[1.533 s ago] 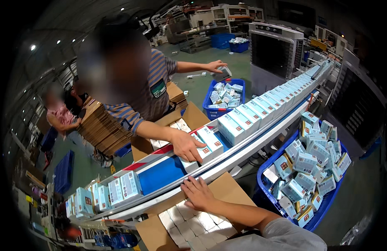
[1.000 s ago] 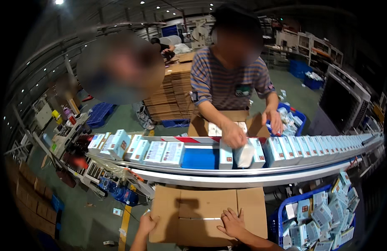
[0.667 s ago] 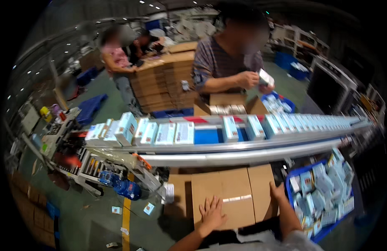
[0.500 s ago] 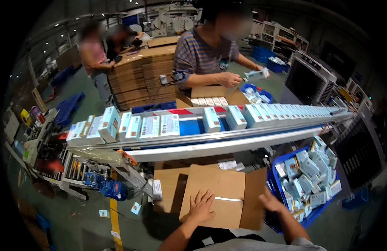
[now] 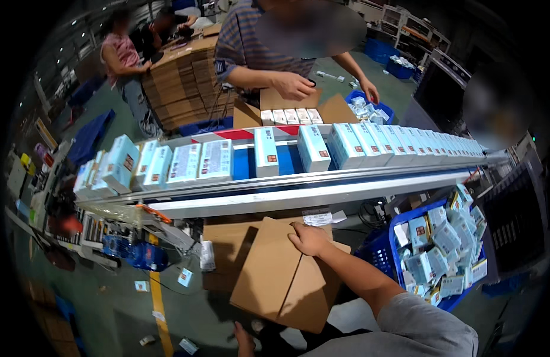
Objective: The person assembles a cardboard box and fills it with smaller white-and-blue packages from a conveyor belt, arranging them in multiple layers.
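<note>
Cardboard box [image 5: 272, 268] lies under the right hand [image 5: 310, 239].

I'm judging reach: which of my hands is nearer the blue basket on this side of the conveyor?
Right. Your right hand, on the brown carton, is left of the blue basket; your left hand is farther left, low in the picture.

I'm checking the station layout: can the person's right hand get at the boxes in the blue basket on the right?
Probably yes: nothing visible stands between the right hand and the open-topped basket, where boxes are heaped high. The hand would first have to leave the carton it touches.
</note>
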Tool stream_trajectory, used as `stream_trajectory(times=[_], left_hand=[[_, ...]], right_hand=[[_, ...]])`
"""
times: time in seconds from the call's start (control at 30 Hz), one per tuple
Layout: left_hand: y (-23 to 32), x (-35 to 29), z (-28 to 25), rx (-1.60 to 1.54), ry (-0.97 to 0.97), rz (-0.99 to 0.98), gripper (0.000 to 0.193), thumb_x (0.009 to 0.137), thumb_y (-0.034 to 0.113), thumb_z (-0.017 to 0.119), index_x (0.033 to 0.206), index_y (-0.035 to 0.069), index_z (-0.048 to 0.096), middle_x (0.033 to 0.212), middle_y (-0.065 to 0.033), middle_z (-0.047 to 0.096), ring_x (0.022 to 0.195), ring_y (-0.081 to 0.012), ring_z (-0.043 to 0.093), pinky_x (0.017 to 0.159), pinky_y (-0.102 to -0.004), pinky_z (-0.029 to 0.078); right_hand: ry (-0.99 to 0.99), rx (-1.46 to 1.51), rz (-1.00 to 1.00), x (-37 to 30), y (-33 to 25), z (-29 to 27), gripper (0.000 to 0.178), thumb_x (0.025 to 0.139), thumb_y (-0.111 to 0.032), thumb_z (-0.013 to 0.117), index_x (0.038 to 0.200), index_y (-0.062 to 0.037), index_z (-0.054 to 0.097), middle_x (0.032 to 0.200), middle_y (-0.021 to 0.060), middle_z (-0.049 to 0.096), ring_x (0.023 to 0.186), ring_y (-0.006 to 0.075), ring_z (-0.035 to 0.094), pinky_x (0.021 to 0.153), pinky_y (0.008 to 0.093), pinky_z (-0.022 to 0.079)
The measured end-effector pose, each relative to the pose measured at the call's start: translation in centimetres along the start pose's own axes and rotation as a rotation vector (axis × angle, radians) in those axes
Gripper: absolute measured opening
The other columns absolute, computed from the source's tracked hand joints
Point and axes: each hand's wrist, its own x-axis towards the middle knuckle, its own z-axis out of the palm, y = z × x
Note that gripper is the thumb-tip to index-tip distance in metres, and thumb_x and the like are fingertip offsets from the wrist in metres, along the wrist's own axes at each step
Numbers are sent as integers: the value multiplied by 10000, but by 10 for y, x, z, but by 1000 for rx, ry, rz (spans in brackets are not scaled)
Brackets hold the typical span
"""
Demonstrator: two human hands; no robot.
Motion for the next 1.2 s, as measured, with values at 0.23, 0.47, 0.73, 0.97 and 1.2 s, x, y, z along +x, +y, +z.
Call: stream_trajectory(times=[0.23, 0.47, 0.73, 0.97, 1.2], left_hand=[[-112, 98, 87, -515, -388, -196, 613, 892, 531, 291, 1305, 79, 317, 1246, -152, 408, 1122, -290, 407, 910, -414, 368], [-65, 88, 44, 41, 178, 116, 776, 843, 633, 274, 1196, -27, 474, 1172, -175, 510, 1049, -301, 495, 909, -384, 357], [102, -40, -196, -483, 352, 343, 627, 851, 545, 404, 1142, -1, 505, 1074, -110, 564, 928, -246, 547, 794, -372, 444], [172, -72, -373, -778, 344, 636, 589, 907, 496, 284, 1222, 17, 422, 1180, -145, 496, 1034, -284, 505, 869, -391, 426], [241, -21, -471, -886, 451, 630, 614, 915, 499, 183, 1250, 23, 379, 1181, -165, 487, 1042, -312, 501, 839, -400, 446]], right_hand=[[-27, -187, 29, 14, 22, 3, 510, 860, -438, 350, 1192, -57, 419, 958, 221, 587, 917, 376, 554, 790, 455, 423], [82, 344, -15, 1, 47, 8, 449, 896, -356, 397, 1147, 7, 479, 1034, 243, 570, 974, 357, 552, 818, 393, 423], [-86, 695, -408, -34, -182, 132, 360, 912, -236, 363, 1146, 28, 437, 1035, 236, 549, 962, 361, 529, 832, 386, 403], [-246, 518, -710, -9, -460, 196, 399, 892, -272, 402, 1216, -39, 386, 940, 294, 554, 908, 452, 517, 758, 448, 420], [-361, 318, -744, 50, -638, 267, 531, 860, -358, 444, 1293, -72, 333, 972, 281, 561, 919, 429, 529, 782, 455, 420]])
